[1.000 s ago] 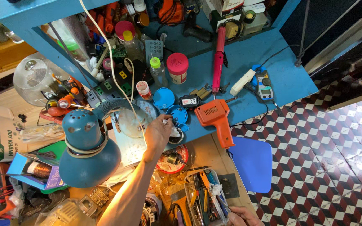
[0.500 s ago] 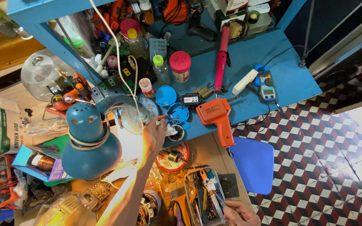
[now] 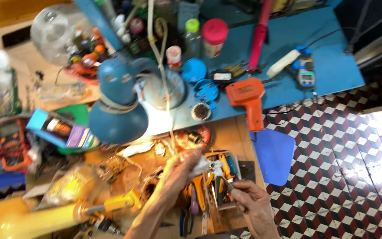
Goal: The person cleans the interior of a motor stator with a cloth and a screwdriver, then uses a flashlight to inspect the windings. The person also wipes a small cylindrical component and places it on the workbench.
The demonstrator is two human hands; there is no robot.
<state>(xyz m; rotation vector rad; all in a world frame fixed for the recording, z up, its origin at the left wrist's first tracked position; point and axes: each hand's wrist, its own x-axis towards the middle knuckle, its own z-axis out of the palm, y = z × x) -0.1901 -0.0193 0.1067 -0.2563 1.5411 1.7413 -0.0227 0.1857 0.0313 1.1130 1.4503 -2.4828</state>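
Change: half a second back the left hand (image 3: 180, 170) was up at the edge of the blue surface (image 3: 328, 66) by the round blue lids; from my seat it's now dropped to lower centre, over the wooden surface (image 3: 228, 135).
View: camera has tipped down too, so the blue lamp (image 3: 116, 104) sits upper left of middle and the orange gun-shaped tool (image 3: 248, 99) right of centre.
Left hand: forearm comes up from the bottom edge, fingers curled shut round a small whitish thing (image 3: 206, 166); too blurry for me to say what it is.
Right hand: right hand (image 3: 253, 206) at lower right of centre, palm up, fingers bent, pinching a thin dark metal tool (image 3: 226, 183) just beside the whitish thing.
Under them: tray of pliers (image 3: 200, 194) with orange handles.
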